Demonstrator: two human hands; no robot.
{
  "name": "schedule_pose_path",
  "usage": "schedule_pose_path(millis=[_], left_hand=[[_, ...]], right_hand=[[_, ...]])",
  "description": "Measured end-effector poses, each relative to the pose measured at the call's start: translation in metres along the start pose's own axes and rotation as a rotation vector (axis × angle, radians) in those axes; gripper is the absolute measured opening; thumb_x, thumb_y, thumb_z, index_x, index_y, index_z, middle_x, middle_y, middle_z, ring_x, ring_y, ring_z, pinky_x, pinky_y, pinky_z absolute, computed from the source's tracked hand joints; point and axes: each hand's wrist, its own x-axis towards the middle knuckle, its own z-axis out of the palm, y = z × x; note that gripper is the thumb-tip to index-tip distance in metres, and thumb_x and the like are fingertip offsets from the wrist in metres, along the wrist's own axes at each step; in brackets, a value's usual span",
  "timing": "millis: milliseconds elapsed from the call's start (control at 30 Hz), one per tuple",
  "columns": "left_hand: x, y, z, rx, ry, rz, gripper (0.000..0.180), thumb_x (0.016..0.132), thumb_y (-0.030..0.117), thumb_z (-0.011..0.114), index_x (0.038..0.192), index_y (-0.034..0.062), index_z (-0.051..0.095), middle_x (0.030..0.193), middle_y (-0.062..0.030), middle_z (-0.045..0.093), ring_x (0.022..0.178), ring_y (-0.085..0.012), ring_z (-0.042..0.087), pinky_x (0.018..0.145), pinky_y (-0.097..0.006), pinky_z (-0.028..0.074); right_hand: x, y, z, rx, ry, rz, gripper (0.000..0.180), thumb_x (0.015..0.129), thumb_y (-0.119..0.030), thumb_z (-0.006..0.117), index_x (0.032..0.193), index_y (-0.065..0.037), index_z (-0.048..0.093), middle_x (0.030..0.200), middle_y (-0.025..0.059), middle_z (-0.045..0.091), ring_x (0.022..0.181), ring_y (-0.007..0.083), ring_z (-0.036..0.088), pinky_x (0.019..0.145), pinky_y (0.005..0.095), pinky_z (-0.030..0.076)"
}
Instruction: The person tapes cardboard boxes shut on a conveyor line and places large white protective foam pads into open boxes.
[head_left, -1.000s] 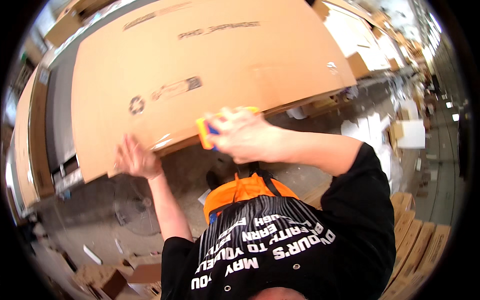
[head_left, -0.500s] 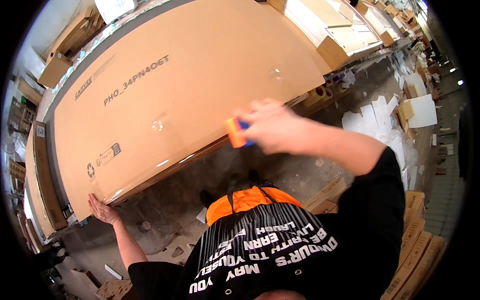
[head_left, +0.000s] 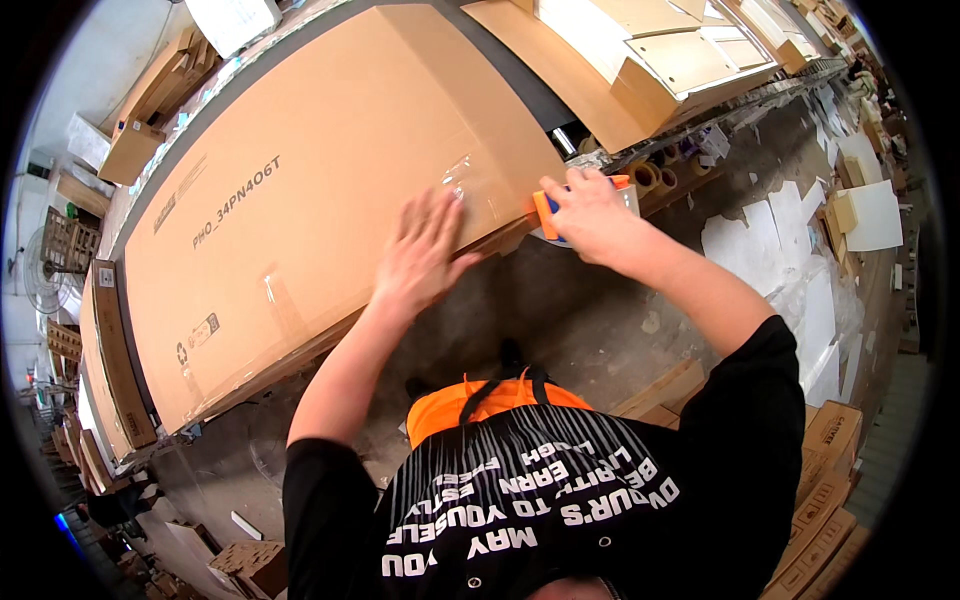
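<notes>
A large flat cardboard box (head_left: 330, 160) with dark printing lies on the conveyor in front of me. My left hand (head_left: 425, 245) rests palm down on its top near the right end of the near edge, fingers stretched out. Beside it, shiny clear tape (head_left: 462, 178) sticks to the cardboard. In my right hand (head_left: 592, 215) is an orange and blue tape dispenser (head_left: 546, 215), held against the box's near right corner. My fingers wrap round it and hide part of it. Another strip of clear tape (head_left: 272, 288) lies further left along the near edge.
An opened carton with white and wooden panels (head_left: 670, 60) lies on the conveyor at right, past a dark gap. Tape rolls (head_left: 645, 180) sit on a shelf below. White sheets (head_left: 770, 240) litter the floor. Stacked cartons (head_left: 825, 470) stand behind me at right; another long box (head_left: 112, 350) lies left.
My left hand has moved right from the box's near left corner to near its right end. My right hand has carried the tape dispenser right to the corner. The box now appears shifted left.
</notes>
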Motion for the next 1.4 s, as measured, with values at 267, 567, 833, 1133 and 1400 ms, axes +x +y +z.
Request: schedule_pose_path(millis=[267, 567, 833, 1133, 1400], left_hand=[[0.083, 0.048, 0.007, 0.120, -0.046, -0.098, 0.098, 0.089, 0.066, 0.054, 0.156, 0.0014, 0.025, 0.161, -0.0292, 0.019, 0.149, -0.0496, 0.014, 0.123, -0.055, 0.011], [0.048, 0.042, -0.006, -0.013, -0.027, -0.272, 0.109, 0.081, 0.067, 0.066, 0.154, -0.0032, 0.026, 0.160, -0.0250, 0.026, 0.149, -0.0449, 0.021, 0.123, -0.053, 0.017], [-0.203, -0.114, 0.003, 0.148, 0.316, -0.371, 0.122, 0.050, 0.058, 0.090, 0.142, -0.0051, 0.043, 0.148, -0.0203, 0.047, 0.138, -0.0339, 0.047, 0.116, -0.044, 0.037], [-0.427, -0.276, -0.019, 0.358, 0.367, -0.442, 0.111, 0.061, 0.079, 0.072, 0.131, -0.0057, 0.057, 0.135, -0.0205, 0.060, 0.128, -0.0366, 0.057, 0.109, -0.046, 0.047], [-0.464, -0.363, -0.022, 0.337, 0.572, -0.298, 0.105, 0.069, 0.087, 0.059, 0.115, -0.0059, 0.068, 0.116, -0.0196, 0.071, 0.112, -0.0357, 0.068, 0.099, -0.045, 0.053]], right_hand=[[0.040, -0.113, 0.087, -1.443, -0.257, 0.026, 0.035, 0.073, -0.017, 0.074, 0.105, -0.004, 0.074, 0.105, 0.0095, 0.071, 0.087, 0.0267, 0.065, 0.065, 0.0417, 0.049], [-0.086, -0.036, 0.032, 0.600, -0.323, 0.138, 0.067, 0.066, -0.023, 0.079, 0.128, -0.006, 0.064, 0.129, 0.0166, 0.063, 0.111, 0.0315, 0.067, 0.087, 0.0369, 0.054], [0.029, -0.105, 0.024, 1.863, 0.805, 0.094, 0.076, 0.073, -0.005, 0.065, 0.145, 0.007, 0.044, 0.139, 0.0157, 0.055, 0.129, 0.0258, 0.052, 0.111, 0.0377, 0.039], [0.084, -0.138, 0.048, 2.111, 0.861, 0.290, 0.065, 0.076, -0.013, 0.060, 0.137, 0.009, 0.049, 0.128, 0.0189, 0.060, 0.116, 0.0297, 0.061, 0.104, 0.0414, 0.047], [0.062, -0.166, 0.101, 2.122, 0.857, 0.622, 0.059, 0.084, -0.024, 0.057, 0.133, 0.008, 0.051, 0.128, 0.0202, 0.061, 0.115, 0.0330, 0.061, 0.101, 0.0449, 0.049]])
